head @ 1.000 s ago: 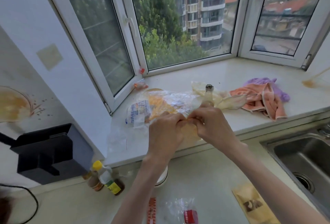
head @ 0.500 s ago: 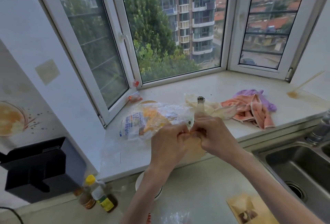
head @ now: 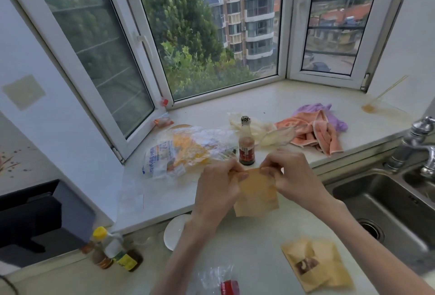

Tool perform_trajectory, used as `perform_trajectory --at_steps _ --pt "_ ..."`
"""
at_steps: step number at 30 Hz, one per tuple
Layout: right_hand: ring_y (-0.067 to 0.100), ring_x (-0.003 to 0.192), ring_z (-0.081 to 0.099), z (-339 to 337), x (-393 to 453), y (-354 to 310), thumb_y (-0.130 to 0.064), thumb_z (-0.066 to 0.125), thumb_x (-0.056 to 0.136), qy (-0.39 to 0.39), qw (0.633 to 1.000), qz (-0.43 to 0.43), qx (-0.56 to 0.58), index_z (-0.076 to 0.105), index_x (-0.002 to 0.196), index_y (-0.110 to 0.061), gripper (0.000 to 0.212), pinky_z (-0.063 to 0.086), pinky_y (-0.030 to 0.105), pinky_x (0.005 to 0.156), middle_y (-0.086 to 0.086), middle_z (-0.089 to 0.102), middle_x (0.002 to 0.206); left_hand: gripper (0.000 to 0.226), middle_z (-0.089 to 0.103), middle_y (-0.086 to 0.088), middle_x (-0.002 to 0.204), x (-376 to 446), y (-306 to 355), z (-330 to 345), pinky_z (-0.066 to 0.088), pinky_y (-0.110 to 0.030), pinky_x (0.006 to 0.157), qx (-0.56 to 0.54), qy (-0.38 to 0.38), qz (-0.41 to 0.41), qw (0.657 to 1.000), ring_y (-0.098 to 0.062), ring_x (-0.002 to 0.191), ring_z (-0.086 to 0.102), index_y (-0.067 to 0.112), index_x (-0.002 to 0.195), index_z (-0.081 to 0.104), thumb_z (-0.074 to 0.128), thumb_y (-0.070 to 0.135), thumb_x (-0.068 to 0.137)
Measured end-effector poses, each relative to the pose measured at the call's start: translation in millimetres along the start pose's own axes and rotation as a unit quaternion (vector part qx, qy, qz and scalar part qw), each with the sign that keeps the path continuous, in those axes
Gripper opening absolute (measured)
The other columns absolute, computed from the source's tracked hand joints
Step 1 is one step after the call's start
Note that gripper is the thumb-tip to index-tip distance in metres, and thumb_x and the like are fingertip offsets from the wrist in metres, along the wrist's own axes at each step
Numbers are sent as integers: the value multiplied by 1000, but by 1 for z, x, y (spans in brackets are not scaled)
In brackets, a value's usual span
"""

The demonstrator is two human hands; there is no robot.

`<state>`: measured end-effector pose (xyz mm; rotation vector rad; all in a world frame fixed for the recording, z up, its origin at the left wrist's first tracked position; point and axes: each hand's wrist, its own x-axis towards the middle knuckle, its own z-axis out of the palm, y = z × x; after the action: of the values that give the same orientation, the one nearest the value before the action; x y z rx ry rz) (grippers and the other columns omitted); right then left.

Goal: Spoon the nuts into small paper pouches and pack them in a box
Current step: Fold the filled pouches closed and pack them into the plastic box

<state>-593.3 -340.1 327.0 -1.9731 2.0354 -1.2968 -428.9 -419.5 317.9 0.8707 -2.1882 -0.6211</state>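
A pale bench (head: 247,259) runs along the bottom of the view, and behind it a wide white windowsill (head: 270,104) sits a step higher. A steel sink (head: 388,203) is set into the bench at the right, with a chrome tap (head: 419,144) above it. On the sill lie a crumpled clear plastic bag (head: 186,151) with yellow contents, an orange and purple cloth (head: 315,130), and a small brown sauce bottle (head: 246,144) standing upright just beside the bag. A black box-shaped object (head: 35,219) stands at the far left, with two small bottles (head: 113,252) near it on the bench. A filled brown paper pouch (head: 315,264) lies flat on the bench at lower right. A second paper pouch (head: 256,191) hangs in the air over the sill's front edge. The left hand (head: 216,191) pinches its top left corner with curled fingers, and the right hand (head: 294,174) pinches its top right corner the same way.
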Motion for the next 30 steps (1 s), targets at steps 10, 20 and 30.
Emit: perform_trajectory --at_steps 10,20,30 --pt "16 61 58 -14 -21 48 -11 80 74 8 997 78 22 73 69 -9 9 41 25 60 3 67 67 26 62 25 65 -9 4 39 37 -12 57 -41 -4 -18 999 1 65 58 28 68 65 72 5 78" --pt "21 60 59 -27 -40 99 -19 78 78 36 972 182 141 71 66 -15 15 44 33 59 5 67 62 6 76 1 86 -24 22 101 61 -37 71 -303 -43 -248 919 -17 84 71 16 94 71 71 13 88" --pt "11 98 63 19 -142 165 -23 60 94 -219 844 370 322 60 104 -23 11 50 13 67 -6 66 99 7 77 -2 90 -97 -8 190 56 -24 59 -321 -21 -454 831 -13 82 72 14 97 72 70 14 90"
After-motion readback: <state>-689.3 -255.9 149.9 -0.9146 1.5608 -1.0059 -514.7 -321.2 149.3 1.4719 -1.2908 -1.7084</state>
